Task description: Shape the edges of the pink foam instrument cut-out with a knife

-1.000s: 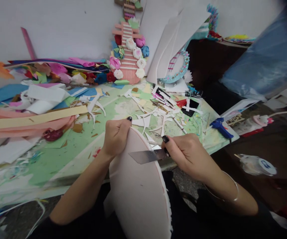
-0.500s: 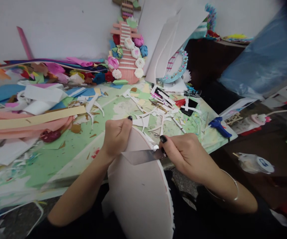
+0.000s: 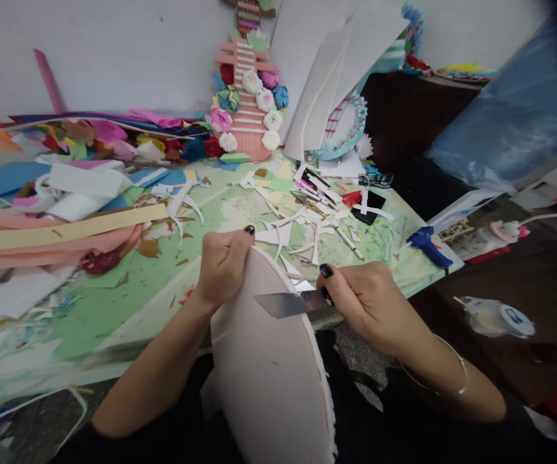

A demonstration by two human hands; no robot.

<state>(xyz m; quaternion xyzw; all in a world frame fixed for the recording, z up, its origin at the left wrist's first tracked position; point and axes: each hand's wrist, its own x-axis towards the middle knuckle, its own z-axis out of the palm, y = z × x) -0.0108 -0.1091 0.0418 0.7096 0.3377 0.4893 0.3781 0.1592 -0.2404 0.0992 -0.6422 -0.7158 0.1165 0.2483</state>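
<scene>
A large rounded pale pink foam board (image 3: 269, 380) stands tilted between my arms, resting toward my lap. My left hand (image 3: 223, 264) is closed around its top left edge. My right hand (image 3: 368, 299) is closed on the handle of a cutter knife whose metal blade (image 3: 291, 303) lies across the board's right edge. That edge is ragged, with small white foam bits along it.
A green table (image 3: 128, 296) is littered with white scraps, coloured paper sheets (image 3: 66, 232), pens and a black phone (image 3: 369, 207). A pink craft piece with paper flowers (image 3: 249, 109) leans on the wall. A blue glue gun (image 3: 426, 245) lies at the table's right corner.
The blade slid out to the right along the board's edge after pushing further in half a second ago. My left hand kept its grip on the top.
</scene>
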